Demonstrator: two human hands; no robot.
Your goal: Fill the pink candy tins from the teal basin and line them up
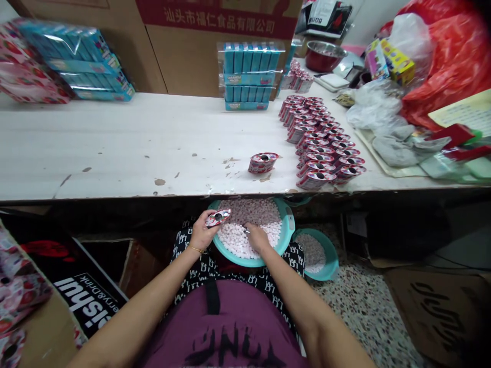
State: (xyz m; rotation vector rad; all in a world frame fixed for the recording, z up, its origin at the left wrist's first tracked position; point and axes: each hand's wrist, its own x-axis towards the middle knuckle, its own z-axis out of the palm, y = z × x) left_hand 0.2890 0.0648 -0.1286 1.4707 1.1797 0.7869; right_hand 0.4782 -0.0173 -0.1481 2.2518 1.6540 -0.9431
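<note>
My left hand (201,233) holds a small red and white packet (218,217) with a dark round opening on top, over the left rim of a teal basin (286,240). Pale pink and white candies (240,240) fill the basin, which rests at my lap. The fingers of my right hand (256,236) are closed and dip into the candies, around something I cannot make out. Above the basin, one similar packet (263,162) stands alone near the table's front edge. Rows of such packets (316,158) stand to its right.
Blue boxed packs (251,76) lean against a large carton (184,61) at the back of the white table (115,148). Red and clear plastic bags (452,61) crowd the right side. A smaller teal basin (332,255) sits on the floor at the right.
</note>
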